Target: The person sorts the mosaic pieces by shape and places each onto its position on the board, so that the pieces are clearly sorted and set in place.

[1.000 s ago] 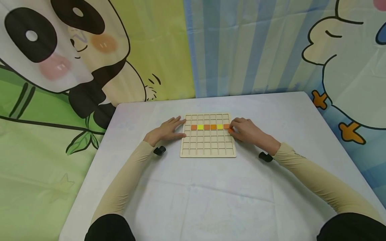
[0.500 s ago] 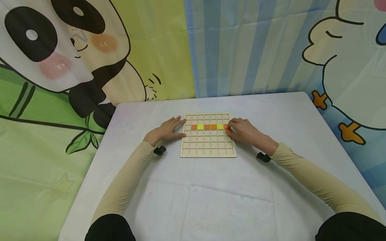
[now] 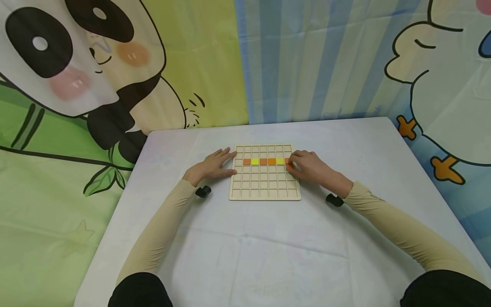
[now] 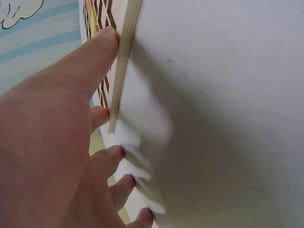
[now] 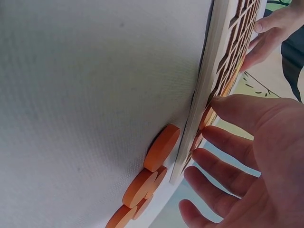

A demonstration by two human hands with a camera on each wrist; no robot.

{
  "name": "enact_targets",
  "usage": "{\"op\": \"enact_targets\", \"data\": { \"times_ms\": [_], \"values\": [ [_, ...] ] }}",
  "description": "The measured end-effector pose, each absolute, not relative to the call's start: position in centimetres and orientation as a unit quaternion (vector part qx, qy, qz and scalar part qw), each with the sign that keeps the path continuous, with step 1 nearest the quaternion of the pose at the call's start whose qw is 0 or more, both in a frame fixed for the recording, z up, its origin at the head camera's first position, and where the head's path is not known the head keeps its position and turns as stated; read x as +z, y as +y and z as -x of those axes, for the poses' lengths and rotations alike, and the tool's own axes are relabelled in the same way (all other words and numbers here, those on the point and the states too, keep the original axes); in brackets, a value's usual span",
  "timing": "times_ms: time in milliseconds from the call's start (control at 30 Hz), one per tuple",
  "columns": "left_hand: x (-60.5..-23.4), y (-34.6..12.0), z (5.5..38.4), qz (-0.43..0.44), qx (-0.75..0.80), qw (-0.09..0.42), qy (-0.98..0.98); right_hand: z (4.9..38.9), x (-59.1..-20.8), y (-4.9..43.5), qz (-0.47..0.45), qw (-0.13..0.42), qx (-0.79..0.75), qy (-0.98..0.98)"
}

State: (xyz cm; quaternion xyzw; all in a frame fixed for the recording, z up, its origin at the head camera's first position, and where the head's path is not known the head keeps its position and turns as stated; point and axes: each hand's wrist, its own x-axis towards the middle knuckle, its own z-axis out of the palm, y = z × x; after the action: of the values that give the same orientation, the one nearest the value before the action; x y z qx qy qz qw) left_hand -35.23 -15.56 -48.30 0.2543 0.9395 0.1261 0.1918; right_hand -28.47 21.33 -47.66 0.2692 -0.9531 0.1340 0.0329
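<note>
A pale wooden grid board [image 3: 264, 185] lies on the white table, with one row of orange and yellow square tiles [image 3: 271, 161] across it. My left hand [image 3: 210, 166] rests at the board's left edge, fingers spread. In the left wrist view its thumb lies on the rim of the board [image 4: 124, 52] and several fingertips touch the cloth. My right hand [image 3: 312, 167] is at the row's right end. Its thumb and fingertips pinch an orange tile [image 5: 207, 115] at the board's right side, seen in the right wrist view. The hand covers part of the last tile.
Several orange rounded pieces [image 5: 161, 148] lie on the table beside the board's right edge, some overlapping; the head view does not show them. The white table [image 3: 264, 251] ends at the back against a cartoon curtain [image 3: 307, 59].
My right hand has moved slightly left, further over the board's right edge and the last tile of the row. My left hand and the board have stayed in place.
</note>
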Motion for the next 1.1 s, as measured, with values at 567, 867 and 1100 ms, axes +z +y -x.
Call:
{"op": "enact_targets", "data": {
  "times_ms": [567, 867, 1100],
  "values": [
    [-48.47, -15.44, 35.45, -0.247, 0.122, 0.202, 0.94, 28.14, -47.65, 21.47, -0.267, 0.031, 0.141, -0.953],
    [-48.63, -15.58, 35.62, -0.249, 0.12, 0.198, 0.94, 28.21, -47.66, 21.66, -0.262, 0.025, 0.147, -0.954],
    [-48.45, -15.58, 35.6, -0.245, 0.127, 0.205, 0.939, 28.24, -47.73, 22.14, -0.255, 0.013, 0.147, -0.956]
  ]
}}
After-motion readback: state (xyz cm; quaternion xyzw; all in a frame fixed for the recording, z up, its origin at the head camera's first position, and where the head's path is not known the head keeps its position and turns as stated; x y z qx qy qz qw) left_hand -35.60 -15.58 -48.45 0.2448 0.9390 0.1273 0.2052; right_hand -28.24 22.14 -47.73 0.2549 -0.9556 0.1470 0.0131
